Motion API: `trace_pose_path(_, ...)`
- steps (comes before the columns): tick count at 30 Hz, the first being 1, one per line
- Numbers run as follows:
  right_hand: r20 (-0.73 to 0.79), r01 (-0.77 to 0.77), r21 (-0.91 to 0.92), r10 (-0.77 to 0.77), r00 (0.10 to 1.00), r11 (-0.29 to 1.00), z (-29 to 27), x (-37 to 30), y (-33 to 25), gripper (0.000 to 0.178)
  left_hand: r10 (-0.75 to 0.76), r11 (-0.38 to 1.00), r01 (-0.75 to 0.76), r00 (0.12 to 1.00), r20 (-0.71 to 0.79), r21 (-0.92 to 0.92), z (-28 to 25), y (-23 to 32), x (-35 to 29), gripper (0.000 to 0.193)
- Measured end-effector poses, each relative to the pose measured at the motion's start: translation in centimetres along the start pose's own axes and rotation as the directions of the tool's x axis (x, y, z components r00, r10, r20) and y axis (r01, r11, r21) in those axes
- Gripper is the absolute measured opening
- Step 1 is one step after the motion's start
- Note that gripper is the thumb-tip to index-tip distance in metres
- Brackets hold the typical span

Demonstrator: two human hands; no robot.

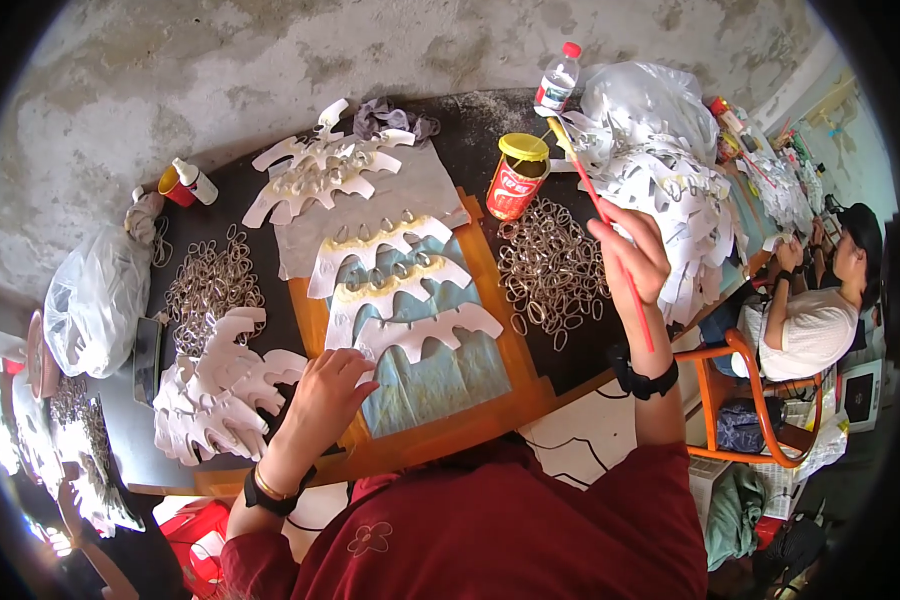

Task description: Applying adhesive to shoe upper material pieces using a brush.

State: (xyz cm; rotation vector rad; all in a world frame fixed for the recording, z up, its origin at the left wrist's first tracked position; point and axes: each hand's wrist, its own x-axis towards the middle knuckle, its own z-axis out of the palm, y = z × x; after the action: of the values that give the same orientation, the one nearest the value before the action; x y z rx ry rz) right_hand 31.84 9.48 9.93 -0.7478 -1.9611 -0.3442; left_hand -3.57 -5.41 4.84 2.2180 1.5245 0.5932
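My right hand (638,250) is raised at the right of the table, closed around the red handle of a paintbrush (590,185). The yellowish bristles point up and away, past the red can with a yellow rim (517,178). My left hand (332,392) has its fingers bent at the left end of a bare white toothed cut-out (430,332) on a bluish sheet (435,390). Beyond it lie two similar cut-outs (395,285) with a yellowish smear and metal rings along the edge. Several more ringed cut-outs (335,165) rest on a grey sheet (295,240).
Piles of metal rings lie left (213,285) and right (550,265). White cut-outs are heaped near left (215,395) and far right (660,200). A bottle with a red cap (558,80) stands at the back. Another person (815,300) sits at the right by an orange chair (740,400).
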Motion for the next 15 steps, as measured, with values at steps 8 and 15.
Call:
trace_pose_path(8, -0.18, -0.527, 0.468, 0.66, 0.73, 0.71, -0.2, -1.0, 0.3, 0.021, -0.001, 1.0, 0.001, 1.0, -0.028, 0.004, 0.0, -0.1, -0.3, 0.021)
trace_pose_path(15, 0.254, -0.471, 0.878, 0.92, 0.297, -0.09, -0.3, 0.0, 3.1, 0.018, 0.005, 1.0, -0.005, 1.0, -0.023, -0.007, 0.1, 0.1, -0.1, 0.021)
